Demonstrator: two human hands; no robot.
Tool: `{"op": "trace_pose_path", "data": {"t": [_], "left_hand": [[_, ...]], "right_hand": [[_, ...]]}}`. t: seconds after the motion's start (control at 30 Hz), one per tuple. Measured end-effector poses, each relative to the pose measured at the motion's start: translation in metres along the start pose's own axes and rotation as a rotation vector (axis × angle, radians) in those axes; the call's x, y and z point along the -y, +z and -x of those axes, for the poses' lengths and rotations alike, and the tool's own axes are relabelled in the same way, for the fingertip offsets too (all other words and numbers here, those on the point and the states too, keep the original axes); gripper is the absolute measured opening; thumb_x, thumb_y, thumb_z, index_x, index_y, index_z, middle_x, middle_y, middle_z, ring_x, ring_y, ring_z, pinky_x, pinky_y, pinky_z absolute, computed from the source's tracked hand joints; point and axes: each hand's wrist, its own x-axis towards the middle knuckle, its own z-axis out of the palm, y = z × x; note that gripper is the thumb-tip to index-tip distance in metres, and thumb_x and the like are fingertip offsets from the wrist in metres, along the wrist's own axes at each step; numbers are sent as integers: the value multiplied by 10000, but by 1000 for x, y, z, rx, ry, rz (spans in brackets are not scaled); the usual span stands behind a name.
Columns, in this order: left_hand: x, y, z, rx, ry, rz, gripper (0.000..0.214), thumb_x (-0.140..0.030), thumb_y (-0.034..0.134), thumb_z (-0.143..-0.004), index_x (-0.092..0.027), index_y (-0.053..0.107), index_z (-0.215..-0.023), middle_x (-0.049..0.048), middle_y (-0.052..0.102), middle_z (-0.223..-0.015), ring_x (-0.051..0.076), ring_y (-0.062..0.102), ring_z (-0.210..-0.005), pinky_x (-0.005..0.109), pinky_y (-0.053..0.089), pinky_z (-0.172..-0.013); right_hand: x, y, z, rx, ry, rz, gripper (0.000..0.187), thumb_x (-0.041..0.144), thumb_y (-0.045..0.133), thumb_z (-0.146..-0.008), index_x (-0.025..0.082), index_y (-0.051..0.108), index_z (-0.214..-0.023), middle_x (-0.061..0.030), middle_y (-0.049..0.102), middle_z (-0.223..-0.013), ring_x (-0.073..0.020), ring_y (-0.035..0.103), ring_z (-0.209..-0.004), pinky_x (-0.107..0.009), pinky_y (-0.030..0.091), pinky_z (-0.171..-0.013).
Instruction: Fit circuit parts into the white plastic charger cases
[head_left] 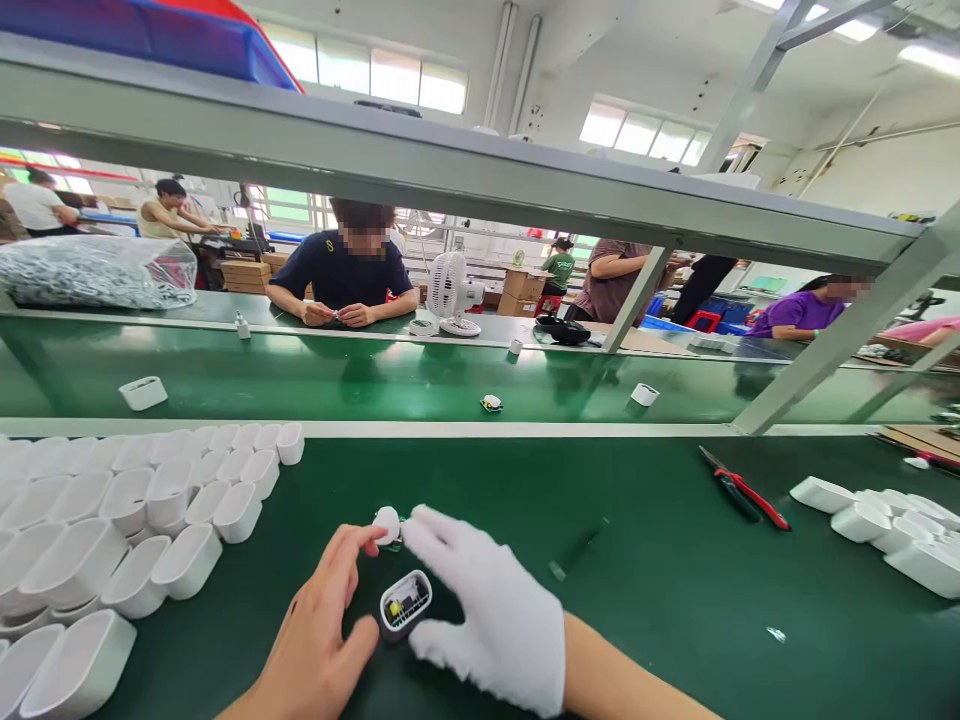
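Observation:
A small round white part on a green circuit board (388,526) is between the fingertips of both hands. My bare left hand (322,610) has its fingers stretched out, index fingertip on the white part and thumb apart. My right hand (487,610), in a white glove, reaches its fingertips to the other side of that part, its thumb spread away. Below it, between the two thumbs, stands an oval housing (406,603) with a white rim, dark sides and a yellow component inside. I cannot tell whether the glove touches the housing.
Rows of white oval cups (180,560) fill the left side. Red-handled pliers (746,490) and white casings (892,530) lie at right. Beyond a pale ledge, a green conveyor belt (390,385) carries scattered parts. A shelf beam (450,170) crosses overhead; a person (345,265) sits opposite.

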Motion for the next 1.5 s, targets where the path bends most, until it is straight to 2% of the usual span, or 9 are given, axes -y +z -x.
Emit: {"op": "trace_pose_path", "data": {"t": [0.13, 0.23, 0.4, 0.5, 0.67, 0.87, 0.97, 1.13, 1.5], "left_hand": [[6, -8, -13, -152, -4, -299, 457, -136, 311, -781, -229, 459, -1203, 62, 525, -1140, 199, 536, -952, 345, 448, -821], [14, -18, -23, -258, 17, -744, 461, -158, 371, -788, -158, 505, -1229, 131, 507, -1260, 306, 470, -1124, 441, 395, -891], [24, -47, -32, -310, -128, -1188, 432, -132, 264, -867, 4, 517, -1189, 232, 573, -1043, 365, 503, -988, 474, 403, -749], [26, -58, -36, -275, -155, -1204, 367, -74, 274, -838, -39, 618, -963, 204, 594, -922, 348, 521, -909, 445, 400, -723], [24, -64, -42, -287, -195, -1156, 421, 34, 291, -770, -58, 639, -989, 193, 620, -901, 316, 546, -873, 415, 403, -726], [17, -61, -38, -238, -193, -1117, 543, 93, 270, -731, -45, 622, -1121, 175, 648, -834, 296, 575, -810, 427, 402, -757], [17, -52, -34, -253, -112, -1027, 526, 54, 290, -758, -90, 613, -1147, 146, 654, -845, 282, 568, -821, 423, 405, -772], [25, -34, -33, -269, 63, -845, 381, -146, 353, -885, -183, 602, -1170, 111, 622, -951, 278, 549, -917, 410, 411, -791], [41, -5, -31, -240, -19, -359, 485, -159, 316, -877, -244, 353, -1353, 110, 424, -1317, 259, 511, -1134, 402, 501, -807]], "right_hand": [[15, 12, -6, 240, -102, 92, 206, 308, 611, -817, 261, 581, -1016, -7, 636, -903, -172, 566, -738, -238, 397, -576], [3, -12, -10, 120, -48, 83, 52, 273, 615, -811, 263, 580, -849, 23, 628, -828, -158, 549, -770, -219, 383, -610], [-81, -73, -41, -262, 458, 186, 198, 376, 461, -896, 253, 610, -942, -18, 650, -909, -170, 573, -820, -237, 411, -679], [-143, -93, -65, -256, 818, 323, 289, 320, 452, -887, 206, 620, -1093, -89, 635, -1090, -211, 589, -952, -252, 415, -737], [-188, -92, -76, -215, 975, 374, 290, 144, 418, -857, 105, 655, -1021, -172, 645, -1005, -242, 627, -921, -276, 427, -711], [-150, -72, -96, -265, 910, 426, 460, 230, 435, -887, 86, 421, -1324, -265, 442, -1293, -313, 562, -1073, -399, 446, -808], [-97, -47, -102, -238, 639, 386, 422, 322, 450, -902, 234, 446, -1314, -108, 420, -1374, -219, 452, -1220, -318, 387, -950], [-12, 18, -66, -1, 44, 98, 577, 372, 621, -782, 273, 444, -1322, -105, 438, -1372, -295, 418, -1236, -415, 403, -942], [-13, 49, -30, -166, 140, -147, 294, 47, 547, -687, 234, 585, -910, -11, 620, -905, -189, 559, -941, -308, 428, -848]]}}
